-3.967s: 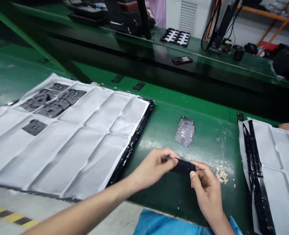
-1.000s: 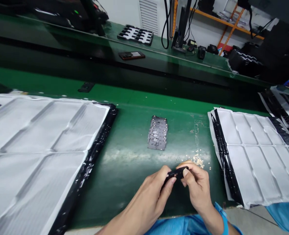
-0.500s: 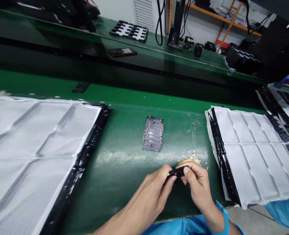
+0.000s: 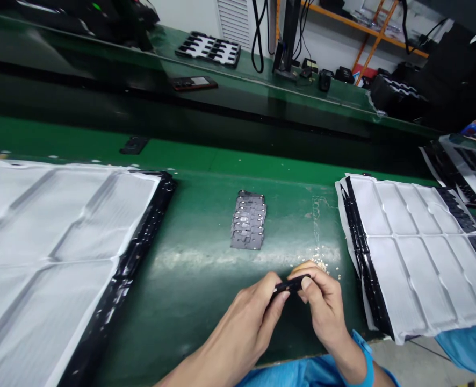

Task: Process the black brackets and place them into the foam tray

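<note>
A small black plastic part (image 4: 291, 285) is pinched between both hands, low in the view above the green bench. My left hand (image 4: 258, 306) grips its left end between thumb and fingers. On its right end, my right hand (image 4: 322, 298) is closed, thumb on top. The fingers cover much of the part, so its exact kind cannot be made out. Just beyond my hands, several flat grey plastic pieces (image 4: 248, 220) lie overlapping in a column. Tiny pale bits (image 4: 321, 263) are scattered on the bench beside my right hand.
Stacked black trays with white sheet covers stand at left (image 4: 77, 215) and right (image 4: 419, 258). A single dark piece (image 4: 134, 145) lies at the back left. On the rear ledge are a phone (image 4: 194, 83) and a black-and-white tray (image 4: 209, 49). Blue cloth (image 4: 469, 349) shows at lower right.
The hands keep the same two-handed hold on the black part, with barely any movement. The whole view has shifted slightly; the bench items appear a little further left.
</note>
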`<action>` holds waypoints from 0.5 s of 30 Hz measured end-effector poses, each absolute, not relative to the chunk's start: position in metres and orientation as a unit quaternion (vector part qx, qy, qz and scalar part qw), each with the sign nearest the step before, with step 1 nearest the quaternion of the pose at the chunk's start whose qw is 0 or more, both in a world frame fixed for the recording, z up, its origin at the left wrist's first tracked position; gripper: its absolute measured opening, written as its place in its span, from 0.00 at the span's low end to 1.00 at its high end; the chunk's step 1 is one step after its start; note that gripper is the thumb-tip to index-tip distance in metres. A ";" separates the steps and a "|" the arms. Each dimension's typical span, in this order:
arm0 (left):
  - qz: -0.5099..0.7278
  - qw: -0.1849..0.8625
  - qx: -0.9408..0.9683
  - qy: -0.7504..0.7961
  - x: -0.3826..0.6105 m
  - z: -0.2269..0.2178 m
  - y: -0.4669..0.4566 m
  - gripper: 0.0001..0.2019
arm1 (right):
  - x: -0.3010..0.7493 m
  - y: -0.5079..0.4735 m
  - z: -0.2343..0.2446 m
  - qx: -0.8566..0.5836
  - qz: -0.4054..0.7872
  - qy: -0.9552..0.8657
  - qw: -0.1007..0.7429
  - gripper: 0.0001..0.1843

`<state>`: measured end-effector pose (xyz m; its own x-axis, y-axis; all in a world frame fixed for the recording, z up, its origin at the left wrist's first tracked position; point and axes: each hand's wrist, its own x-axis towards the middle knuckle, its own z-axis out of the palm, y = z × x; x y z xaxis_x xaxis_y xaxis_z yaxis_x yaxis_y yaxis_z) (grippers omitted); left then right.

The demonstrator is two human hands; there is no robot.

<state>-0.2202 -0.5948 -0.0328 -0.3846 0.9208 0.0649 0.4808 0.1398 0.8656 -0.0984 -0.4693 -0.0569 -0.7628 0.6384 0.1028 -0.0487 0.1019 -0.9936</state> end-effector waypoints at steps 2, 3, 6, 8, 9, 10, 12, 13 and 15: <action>0.430 0.255 0.491 0.713 -0.219 -0.034 -0.595 0.10 | -0.099 -0.470 -0.057 -0.214 0.633 -0.691 0.275 0.17; 0.430 0.257 0.489 0.715 -0.219 -0.035 -0.595 0.10 | -0.099 -0.470 -0.056 -0.215 0.632 -0.692 0.276 0.17; 0.431 0.264 0.485 0.714 -0.217 -0.037 -0.595 0.10 | -0.100 -0.471 -0.056 -0.218 0.629 -0.693 0.279 0.16; 0.434 0.267 0.482 0.713 -0.216 -0.038 -0.595 0.11 | -0.100 -0.472 -0.056 -0.219 0.628 -0.693 0.280 0.15; 0.434 0.269 0.480 0.713 -0.217 -0.038 -0.596 0.11 | -0.101 -0.473 -0.056 -0.220 0.627 -0.692 0.281 0.15; 0.434 0.271 0.477 0.715 -0.217 -0.039 -0.596 0.11 | -0.101 -0.473 -0.056 -0.221 0.628 -0.691 0.282 0.14; 0.433 0.279 0.472 0.715 -0.218 -0.040 -0.596 0.11 | -0.100 -0.474 -0.057 -0.226 0.631 -0.687 0.280 0.14; 0.433 0.285 0.470 0.714 -0.219 -0.040 -0.595 0.11 | -0.099 -0.473 -0.058 -0.228 0.634 -0.686 0.274 0.14; 0.435 0.298 0.462 0.713 -0.221 -0.040 -0.595 0.12 | -0.096 -0.470 -0.058 -0.227 0.645 -0.683 0.255 0.13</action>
<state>-0.2205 -0.5947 -0.0397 -0.3945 0.9186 -0.0234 0.4002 0.1947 0.8955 -0.0961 -0.4703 -0.0581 -0.7672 0.6390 0.0556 -0.0190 0.0640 -0.9978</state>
